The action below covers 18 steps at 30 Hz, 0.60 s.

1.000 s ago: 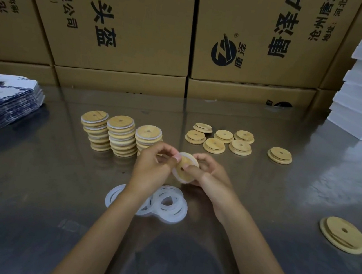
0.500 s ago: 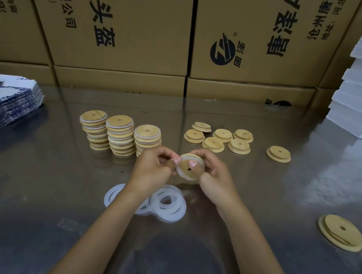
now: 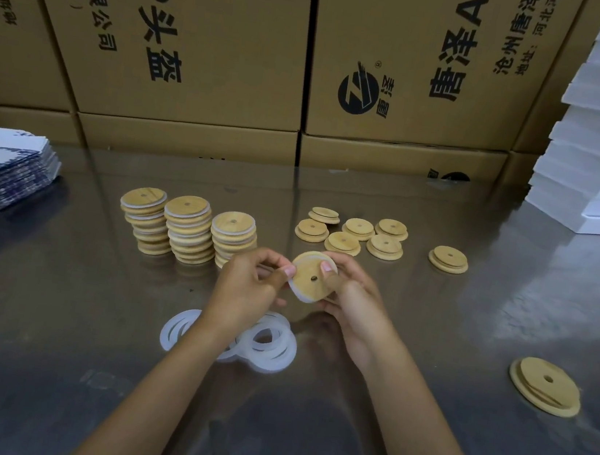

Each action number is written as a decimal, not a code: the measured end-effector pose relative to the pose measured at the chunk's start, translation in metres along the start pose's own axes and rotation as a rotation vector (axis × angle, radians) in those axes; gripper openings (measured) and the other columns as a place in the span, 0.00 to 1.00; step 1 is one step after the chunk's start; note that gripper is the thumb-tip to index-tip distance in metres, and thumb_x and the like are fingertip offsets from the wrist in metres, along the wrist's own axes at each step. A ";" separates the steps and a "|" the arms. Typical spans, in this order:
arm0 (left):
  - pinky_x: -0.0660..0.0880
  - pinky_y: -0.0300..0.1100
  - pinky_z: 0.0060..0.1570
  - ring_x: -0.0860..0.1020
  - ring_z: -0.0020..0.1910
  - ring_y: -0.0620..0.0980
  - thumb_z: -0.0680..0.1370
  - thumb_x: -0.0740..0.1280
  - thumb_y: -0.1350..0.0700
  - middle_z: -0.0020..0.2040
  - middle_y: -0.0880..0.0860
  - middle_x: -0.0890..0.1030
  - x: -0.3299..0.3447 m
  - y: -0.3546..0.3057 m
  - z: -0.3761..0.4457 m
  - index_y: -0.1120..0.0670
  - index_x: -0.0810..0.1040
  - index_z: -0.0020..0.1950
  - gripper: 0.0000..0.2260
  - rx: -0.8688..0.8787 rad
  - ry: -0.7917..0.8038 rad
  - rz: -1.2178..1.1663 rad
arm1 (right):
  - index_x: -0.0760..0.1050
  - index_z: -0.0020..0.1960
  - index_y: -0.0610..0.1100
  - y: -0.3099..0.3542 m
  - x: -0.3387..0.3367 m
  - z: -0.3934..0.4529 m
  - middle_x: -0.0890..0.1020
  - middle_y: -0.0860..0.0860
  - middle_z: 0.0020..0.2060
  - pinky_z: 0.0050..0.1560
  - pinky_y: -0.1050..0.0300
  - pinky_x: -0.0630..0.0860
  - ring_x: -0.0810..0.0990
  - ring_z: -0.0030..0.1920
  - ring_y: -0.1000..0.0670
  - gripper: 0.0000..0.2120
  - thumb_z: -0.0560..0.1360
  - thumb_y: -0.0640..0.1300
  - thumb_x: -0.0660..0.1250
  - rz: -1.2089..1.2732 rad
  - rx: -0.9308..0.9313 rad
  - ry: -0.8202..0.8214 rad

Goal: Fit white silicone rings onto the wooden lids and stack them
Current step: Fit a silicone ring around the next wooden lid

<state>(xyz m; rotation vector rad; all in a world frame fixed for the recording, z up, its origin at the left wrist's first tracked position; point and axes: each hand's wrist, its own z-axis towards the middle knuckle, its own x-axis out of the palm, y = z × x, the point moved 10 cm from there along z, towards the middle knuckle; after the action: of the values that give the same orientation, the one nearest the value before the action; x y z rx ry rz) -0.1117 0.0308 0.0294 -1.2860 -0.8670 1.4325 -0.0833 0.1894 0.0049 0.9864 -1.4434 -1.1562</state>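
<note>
Between your hands, above the table (image 3: 46, 346), the wooden lid (image 3: 309, 276) now faces you flatter than a moment ago, its white ring (image 3: 297, 292) nearly seated. Your left hand (image 3: 249, 281) and right hand (image 3: 352, 295) both pinch it; the stacks (image 3: 183, 229) wait behind.

We had one head-worn view, looking forward and down, close over the steel table (image 3: 48, 328), facing stacked cartons (image 3: 200, 42).

Tilted ringed wooden lid (image 3: 310, 275), held aloft
</note>
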 end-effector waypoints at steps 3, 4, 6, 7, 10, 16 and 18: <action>0.83 0.51 0.43 0.83 0.42 0.49 0.78 0.70 0.60 0.41 0.53 0.84 -0.002 0.002 0.000 0.55 0.81 0.45 0.02 -0.017 -0.023 -0.013 | 0.76 0.63 0.38 -0.003 0.001 0.001 0.83 0.40 0.59 0.50 0.51 0.75 0.81 0.52 0.46 0.11 0.82 0.39 0.63 0.011 0.002 -0.018; 0.83 0.52 0.43 0.84 0.41 0.48 0.77 0.70 0.60 0.40 0.53 0.84 -0.002 0.003 0.000 0.55 0.82 0.44 0.02 -0.025 -0.029 -0.023 | 0.76 0.63 0.38 -0.004 0.001 0.002 0.83 0.40 0.59 0.50 0.51 0.74 0.81 0.52 0.46 0.11 0.82 0.39 0.63 0.017 0.003 -0.026; 0.83 0.53 0.45 0.84 0.38 0.48 0.76 0.71 0.60 0.38 0.52 0.85 -0.003 0.005 0.000 0.54 0.82 0.43 0.02 -0.044 -0.041 -0.030 | 0.76 0.63 0.39 -0.005 0.001 0.002 0.83 0.40 0.59 0.51 0.51 0.73 0.81 0.52 0.46 0.11 0.82 0.39 0.63 0.022 0.003 -0.039; 0.82 0.54 0.47 0.84 0.38 0.48 0.75 0.72 0.60 0.37 0.51 0.85 -0.003 0.006 0.000 0.53 0.82 0.43 0.02 -0.056 -0.048 -0.019 | 0.77 0.62 0.40 -0.005 0.001 0.002 0.84 0.40 0.58 0.51 0.50 0.73 0.81 0.52 0.46 0.10 0.82 0.39 0.63 0.021 0.002 -0.043; 0.81 0.55 0.50 0.84 0.39 0.51 0.73 0.72 0.59 0.36 0.50 0.85 -0.005 0.010 -0.001 0.51 0.82 0.41 0.03 -0.091 -0.070 0.011 | 0.78 0.59 0.41 -0.006 0.002 0.002 0.84 0.40 0.57 0.52 0.50 0.75 0.81 0.53 0.44 0.08 0.82 0.39 0.64 0.021 0.005 -0.051; 0.81 0.54 0.51 0.84 0.41 0.49 0.73 0.71 0.60 0.36 0.49 0.85 -0.006 0.004 -0.003 0.51 0.83 0.42 0.04 -0.064 -0.075 0.027 | 0.80 0.54 0.44 -0.010 0.001 0.004 0.85 0.41 0.54 0.59 0.45 0.79 0.84 0.57 0.41 0.06 0.78 0.39 0.66 0.004 0.068 -0.036; 0.81 0.50 0.48 0.83 0.40 0.47 0.74 0.69 0.61 0.35 0.48 0.84 -0.003 -0.002 -0.005 0.49 0.83 0.42 0.07 -0.009 -0.062 0.070 | 0.82 0.53 0.44 -0.009 0.007 0.003 0.86 0.46 0.47 0.54 0.52 0.80 0.84 0.51 0.47 0.06 0.76 0.40 0.70 -0.122 0.035 0.002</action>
<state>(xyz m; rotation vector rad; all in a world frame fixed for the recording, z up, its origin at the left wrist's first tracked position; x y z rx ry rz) -0.1062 0.0281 0.0313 -1.2952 -0.8779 1.5324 -0.0874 0.1817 -0.0026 1.1129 -1.4224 -1.2213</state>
